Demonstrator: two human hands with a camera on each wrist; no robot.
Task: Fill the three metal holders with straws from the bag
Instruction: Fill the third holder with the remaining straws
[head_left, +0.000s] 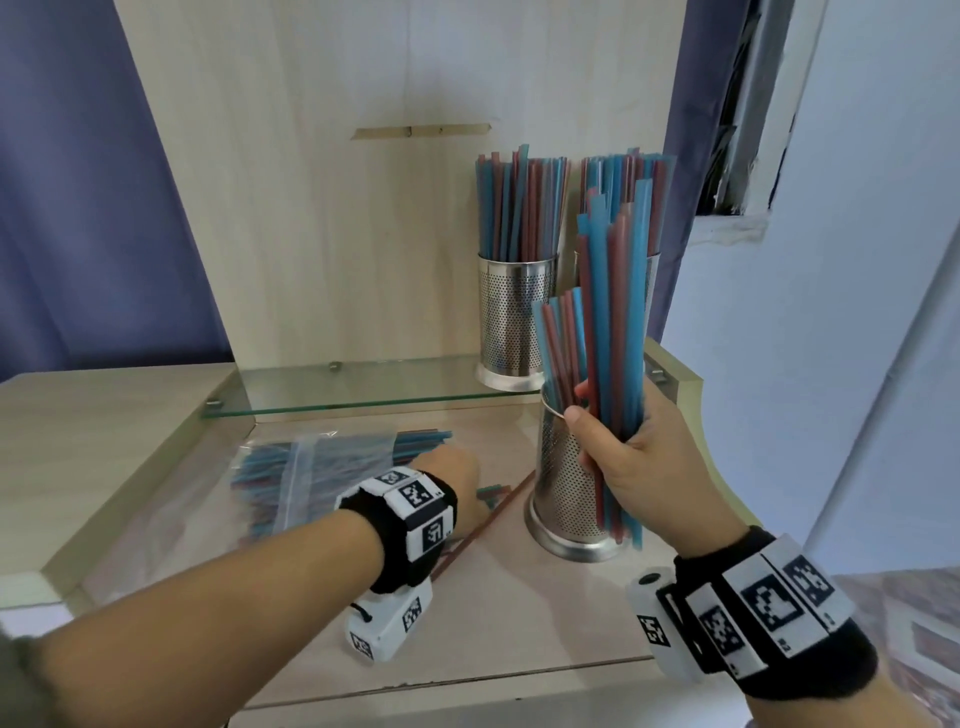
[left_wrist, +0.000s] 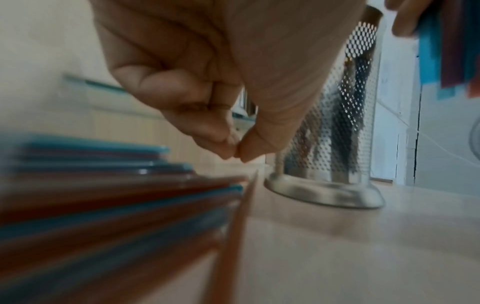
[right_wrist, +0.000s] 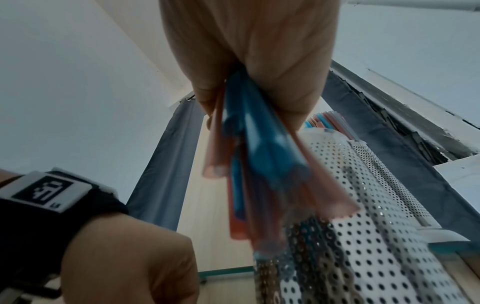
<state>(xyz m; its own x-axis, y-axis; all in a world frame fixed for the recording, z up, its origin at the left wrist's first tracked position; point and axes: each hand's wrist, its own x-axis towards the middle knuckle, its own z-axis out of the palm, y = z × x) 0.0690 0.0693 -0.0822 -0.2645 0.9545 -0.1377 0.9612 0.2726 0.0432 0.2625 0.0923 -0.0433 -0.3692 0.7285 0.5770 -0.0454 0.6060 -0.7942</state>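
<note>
My right hand (head_left: 641, 457) grips a bundle of blue and red straws (head_left: 610, 332) upright beside the near perforated metal holder (head_left: 563, 499). My left hand (left_wrist: 207, 86), thumb and fingertips pressed together and empty, hovers over the bag (head_left: 306, 467).

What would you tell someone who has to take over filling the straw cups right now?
Right hand: grips a bundle of straws in front of the near holder, outside it.
Left hand: down by the bag on the counter, fingertips pinched together, holding nothing that shows.
Done: both holders on the glass shelf, the left one and the one behind the bundle, look full.
Left: the near holder has only a few straws; drop the bundle in, then add more from the bag. A loose straw lies beside it.
</note>
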